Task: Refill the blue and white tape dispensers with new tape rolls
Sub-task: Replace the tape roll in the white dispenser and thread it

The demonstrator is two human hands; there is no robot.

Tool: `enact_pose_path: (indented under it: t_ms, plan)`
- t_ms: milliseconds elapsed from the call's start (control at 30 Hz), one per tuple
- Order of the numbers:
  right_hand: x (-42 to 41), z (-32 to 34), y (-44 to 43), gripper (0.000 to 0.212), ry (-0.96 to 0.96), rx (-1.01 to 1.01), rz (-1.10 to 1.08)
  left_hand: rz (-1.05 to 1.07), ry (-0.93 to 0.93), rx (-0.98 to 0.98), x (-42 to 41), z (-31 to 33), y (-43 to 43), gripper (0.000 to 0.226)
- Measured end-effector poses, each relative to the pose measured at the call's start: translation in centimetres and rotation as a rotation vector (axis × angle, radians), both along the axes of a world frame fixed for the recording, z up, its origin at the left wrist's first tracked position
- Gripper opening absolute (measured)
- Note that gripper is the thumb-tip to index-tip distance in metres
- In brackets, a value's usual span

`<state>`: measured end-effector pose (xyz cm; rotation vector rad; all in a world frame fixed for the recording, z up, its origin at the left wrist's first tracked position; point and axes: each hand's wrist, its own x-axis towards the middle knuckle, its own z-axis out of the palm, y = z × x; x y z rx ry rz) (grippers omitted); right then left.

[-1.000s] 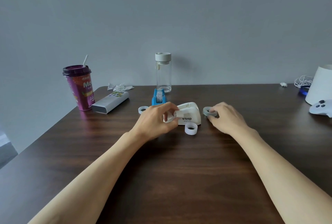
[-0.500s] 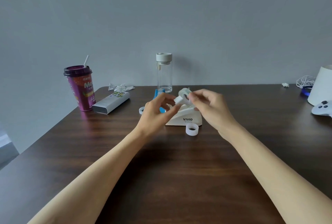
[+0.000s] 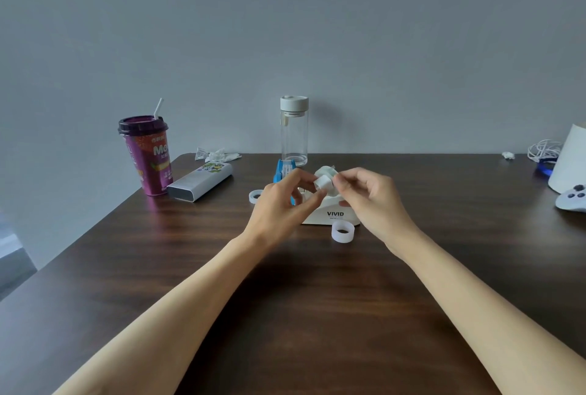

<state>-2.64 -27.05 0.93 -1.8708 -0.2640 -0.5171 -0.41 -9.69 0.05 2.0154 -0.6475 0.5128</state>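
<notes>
The white tape dispenser (image 3: 333,214), marked VIVID, stands on the dark wooden table (image 3: 301,299). Just above it both hands meet on a white spool hub with a tape roll (image 3: 324,181). My left hand (image 3: 282,204) pinches the hub's near end. My right hand (image 3: 369,196) grips the roll side. The blue tape dispenser (image 3: 279,172) stands behind my left hand, partly hidden. One loose tape roll (image 3: 342,231) lies in front of the white dispenser, another tape roll (image 3: 255,196) lies left of my left hand.
A purple drink cup (image 3: 147,157) with a straw and a white box (image 3: 199,186) stand at the left. A clear bottle (image 3: 294,131) stands behind the dispensers. At the right edge are a white cylinder (image 3: 570,160), cables (image 3: 543,150) and a white controller (image 3: 572,198).
A second ago my left hand held the white dispenser and my right hand took a roll from the table. Both hands have since risen and come together on the hub and roll above the dispenser.
</notes>
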Motion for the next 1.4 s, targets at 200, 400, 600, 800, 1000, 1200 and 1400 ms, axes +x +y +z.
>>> enact_pose_path:
  t_ms: [200, 400, 600, 800, 1000, 1200, 1400]
  plan:
    - [0.2, -0.5, 0.0, 0.015, -0.082, -0.108, -0.019, 0.030, 0.004, 0.015, 0.4, -0.1, 0.0, 0.011]
    - [0.2, -0.9, 0.3, 0.023, -0.089, -0.119, -0.020, -0.005, -0.025, 0.068, 0.6, -0.2, 0.1, 0.015]
    - [0.1, -1.0, 0.5, 0.028, -0.053, -0.046, 0.050, 0.034, -0.028, 0.067, 0.8, -0.4, 0.0, 0.014]
    - [-0.5, -0.5, 0.8, 0.022, 0.002, -0.001, 0.131, 0.109, 0.041, 0.041, 1.0, -0.3, 0.0, 0.028]
    - [0.0, -0.4, 0.3, 0.017, 0.021, -0.003, 0.107, 0.011, 0.030, 0.073, 1.0, -0.2, -0.3, 0.036]
    - [0.1, 0.0, -0.4, 0.020, 0.000, 0.056, 0.154, -0.024, 0.116, -0.048, 1.2, 0.3, -0.3, 0.027]
    - [0.3, -0.6, 0.1, 0.017, -0.013, 0.020, 0.114, -0.036, 0.119, -0.041, 1.0, 0.1, 0.1, 0.020]
